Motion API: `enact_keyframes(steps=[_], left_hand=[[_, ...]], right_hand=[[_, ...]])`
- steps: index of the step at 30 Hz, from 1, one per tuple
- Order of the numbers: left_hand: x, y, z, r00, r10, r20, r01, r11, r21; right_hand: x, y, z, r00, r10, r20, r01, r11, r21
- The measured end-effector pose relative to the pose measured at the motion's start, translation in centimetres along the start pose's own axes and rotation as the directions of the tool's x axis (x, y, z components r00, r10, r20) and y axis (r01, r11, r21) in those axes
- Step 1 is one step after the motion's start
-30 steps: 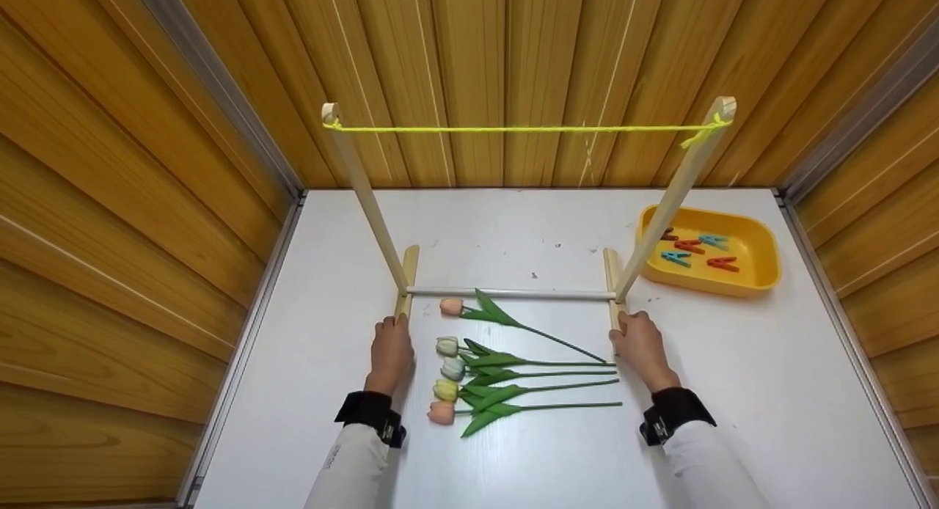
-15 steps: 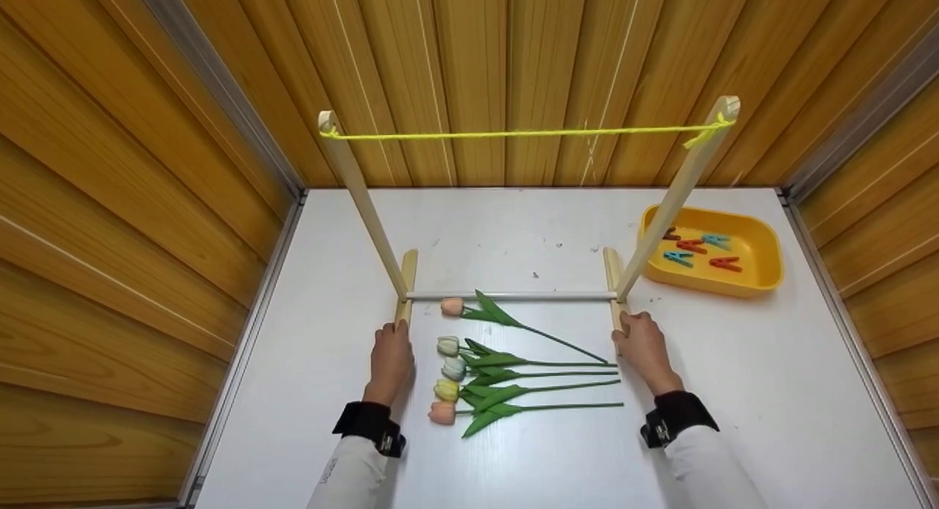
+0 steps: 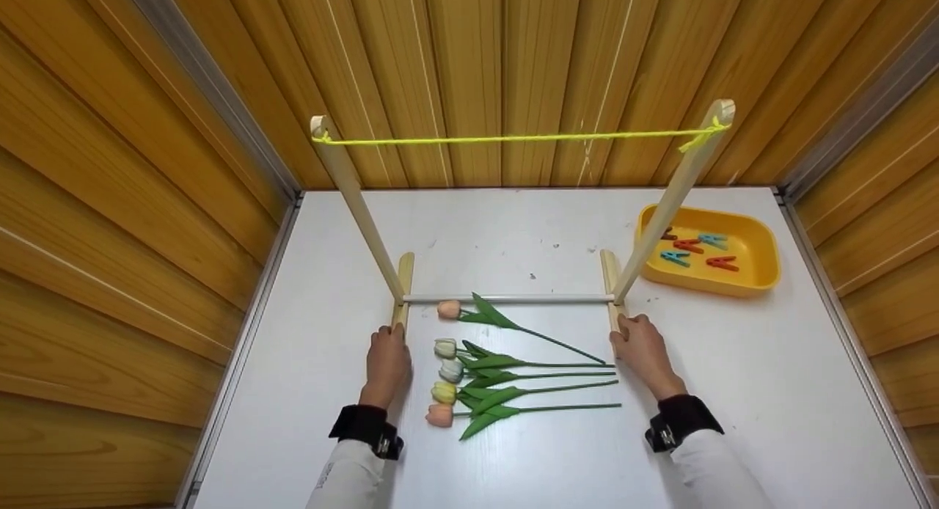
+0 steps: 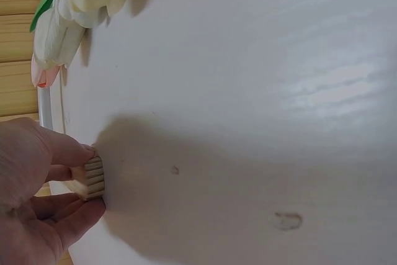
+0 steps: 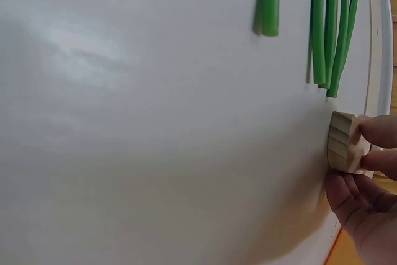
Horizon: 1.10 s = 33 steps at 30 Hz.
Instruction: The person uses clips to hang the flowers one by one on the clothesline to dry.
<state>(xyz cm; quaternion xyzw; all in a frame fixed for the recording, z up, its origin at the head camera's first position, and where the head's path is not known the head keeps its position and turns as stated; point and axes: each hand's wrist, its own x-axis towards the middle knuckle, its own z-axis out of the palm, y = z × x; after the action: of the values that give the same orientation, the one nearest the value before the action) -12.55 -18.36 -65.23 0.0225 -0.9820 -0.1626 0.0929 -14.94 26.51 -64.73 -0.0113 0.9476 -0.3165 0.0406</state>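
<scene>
A wooden rack [image 3: 351, 193] stands on the white table, with a yellow string [image 3: 506, 138] tied between its two post tops and a pale crossbar [image 3: 513, 298] low down. My left hand [image 3: 387, 364] grips the near end of the left foot; the left wrist view shows thumb and fingers pinching its wooden end [image 4: 94, 178]. On the other side my right hand [image 3: 645, 351] pinches the right foot's near end [image 5: 341, 142]. Between the hands lie several artificial tulips [image 3: 499, 361], heads left and stems right. The farthest, a peach tulip [image 3: 449, 309], lies close to the crossbar.
A yellow tray [image 3: 733, 282] with several red, blue and dark clothespins [image 3: 722, 262] sits behind the right post. Wood-patterned walls [image 3: 469, 69] enclose the table [image 3: 506, 223] at the back and both sides.
The rack's left side has come slightly nearer and to the left along with my left hand. The right side has barely shifted. Both hands keep their grip, and the tulips lie as before.
</scene>
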Motion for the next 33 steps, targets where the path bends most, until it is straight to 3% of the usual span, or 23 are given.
enact_keyframes(steps=[4, 7, 10, 14, 16, 21, 26, 28, 33], left_hand=[[0.0, 0.1, 0.0, 0.999, 0.030, -0.035, -0.029, 1.000, 0.002], [0.1, 0.0, 0.1, 0.999, 0.029, -0.022, -0.029, 1.000, 0.000], [0.2, -0.1, 0.1, 1.000, 0.021, -0.008, -0.021, 1.000, -0.008], [0.2, -0.2, 0.1, 1.000, 0.006, -0.009, -0.006, 1.000, -0.021], [0.2, -0.2, 0.1, 1.000, 0.003, -0.008, -0.003, 1.000, -0.026], [0.2, -0.4, -0.2, 0.999, -0.037, 0.010, 0.037, 0.999, -0.031], [0.2, -0.2, -0.4, 0.998, -0.054, 0.037, 0.055, 0.998, -0.034], [0.2, -0.1, -0.3, 0.998, -0.041, 0.036, 0.043, 0.998, -0.039], [0.2, 0.1, 0.0, 0.999, -0.036, 0.008, 0.036, 0.999, -0.038]], right_hand=[[0.4, 0.8, -2.0, 0.999, 0.017, 0.038, -0.018, 1.000, 0.021], [0.9, 1.3, -3.8, 1.000, 0.030, -0.002, -0.030, 1.000, -0.009], [1.8, 1.6, -5.4, 0.992, -0.003, -0.126, -0.004, 0.998, -0.060], [3.2, 1.7, -6.7, 0.954, -0.071, -0.292, 0.031, 0.990, -0.139], [4.0, 1.6, -7.0, 0.942, -0.085, -0.326, 0.030, 0.985, -0.170], [6.1, 1.4, -7.4, 0.965, -0.099, -0.242, 0.043, 0.973, -0.227], [7.1, 1.6, -7.7, 0.996, -0.025, -0.089, 0.003, 0.969, -0.246], [7.3, 1.9, -7.8, 0.998, 0.006, -0.055, -0.021, 0.964, -0.265], [7.6, 2.6, -7.7, 0.999, -0.013, -0.037, 0.001, 0.946, -0.324]])
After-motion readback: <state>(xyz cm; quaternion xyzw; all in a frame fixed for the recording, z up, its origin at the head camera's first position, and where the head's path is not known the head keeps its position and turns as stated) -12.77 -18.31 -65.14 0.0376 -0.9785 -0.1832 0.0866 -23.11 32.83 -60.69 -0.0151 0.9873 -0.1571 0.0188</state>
